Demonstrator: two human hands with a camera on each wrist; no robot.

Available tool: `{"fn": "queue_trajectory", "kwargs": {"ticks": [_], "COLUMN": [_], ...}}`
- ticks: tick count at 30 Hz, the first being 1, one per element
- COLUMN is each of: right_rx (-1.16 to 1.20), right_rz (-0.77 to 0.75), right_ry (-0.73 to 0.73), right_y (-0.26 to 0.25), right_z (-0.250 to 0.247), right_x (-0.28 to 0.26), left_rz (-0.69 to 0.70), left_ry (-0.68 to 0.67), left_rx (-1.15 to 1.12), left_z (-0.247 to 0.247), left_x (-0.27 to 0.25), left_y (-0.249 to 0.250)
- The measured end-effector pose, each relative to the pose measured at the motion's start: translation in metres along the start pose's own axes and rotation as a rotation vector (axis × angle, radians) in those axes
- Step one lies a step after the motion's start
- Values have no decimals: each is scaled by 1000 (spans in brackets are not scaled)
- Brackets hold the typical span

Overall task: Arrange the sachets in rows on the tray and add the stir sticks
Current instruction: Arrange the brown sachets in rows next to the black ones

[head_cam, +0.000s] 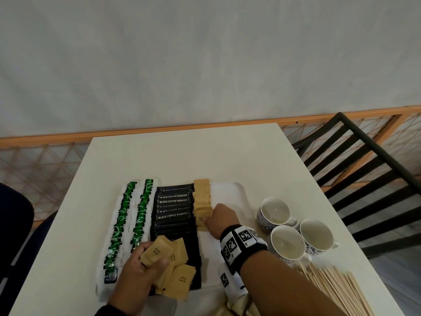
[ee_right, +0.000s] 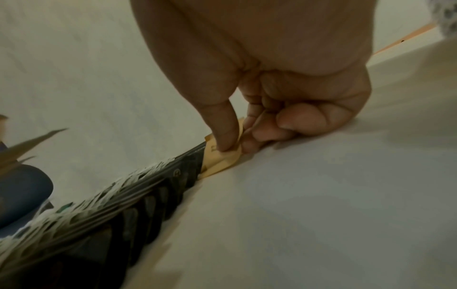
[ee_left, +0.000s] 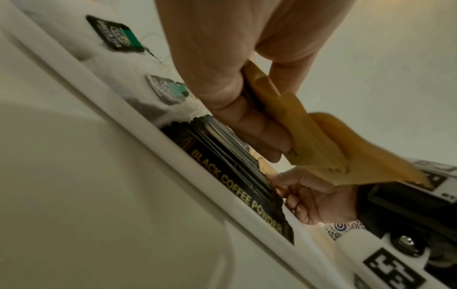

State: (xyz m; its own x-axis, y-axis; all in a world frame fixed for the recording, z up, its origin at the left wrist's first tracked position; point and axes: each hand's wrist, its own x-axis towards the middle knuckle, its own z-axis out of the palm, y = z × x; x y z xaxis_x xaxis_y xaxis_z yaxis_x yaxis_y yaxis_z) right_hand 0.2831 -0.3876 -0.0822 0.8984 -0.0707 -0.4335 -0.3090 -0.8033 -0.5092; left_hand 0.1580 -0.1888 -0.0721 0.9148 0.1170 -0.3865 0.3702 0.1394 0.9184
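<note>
Nearest the person, left hand (head_cam: pixel 145 258) is gripping a fanned bunch of brown sugar sachets (head_cam: pixel 169 258), hovering over the near end of the tray (head_cam: pixel 237 197), above the black coffee sachets (head_cam: pixel 173 216). Just beyond and to the right, right hand (head_cam: pixel 218 218) is pinching one brown sachet (ee_right: pixel 222 156) betw thumb and forefinger, other fingers curled under, and is setting it at the near end of the brown row (head_cam: pixel 201 199).

Key relation: the brown row is running near-to-far along the right edge of the black row, and the open slot is lying on its near side, betw the two hands. Right hand is nearer that slot; left is acting as the supply, I'd judge.

Stir sticks (head_cam: pixel 337 286) are lying off-tray at near right, fanned out, w/ three cups (head_cam: pixel 287 240) behind them.

Head view is giving the row layout; right wrist view alone is showing the pinch and the sachet touching the tray floor beside the black edge. Left wrist view is showing left fingers (ee_left: pixel 249 125) curled round the bunch
</note>
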Motion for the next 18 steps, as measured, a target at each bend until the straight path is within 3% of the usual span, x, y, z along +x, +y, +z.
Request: {"fn": "queue_trajectory", "kwargs": {"ticks": [6, 12, 15, 18], "right_rx": [115, 171, 294, 557], "right_rz": [41, -173, -228, -155], "right_ry": [13, 6, -260, -578], "right_y": [-4, 2, 3, 6], "right_z": [-1, -12, -16, -18], "right_x": [-3, -29, -51, -73], "left_rz": [8, 18, 41, 73], "left_ry": [14, 33, 36, 51], "left_rx": [-1, -14, -10, -18], "left_z": [0, 3, 6, 11], "left_x": [1, 0, 1, -1], "left_y": [0, 2, 4, 6]}}
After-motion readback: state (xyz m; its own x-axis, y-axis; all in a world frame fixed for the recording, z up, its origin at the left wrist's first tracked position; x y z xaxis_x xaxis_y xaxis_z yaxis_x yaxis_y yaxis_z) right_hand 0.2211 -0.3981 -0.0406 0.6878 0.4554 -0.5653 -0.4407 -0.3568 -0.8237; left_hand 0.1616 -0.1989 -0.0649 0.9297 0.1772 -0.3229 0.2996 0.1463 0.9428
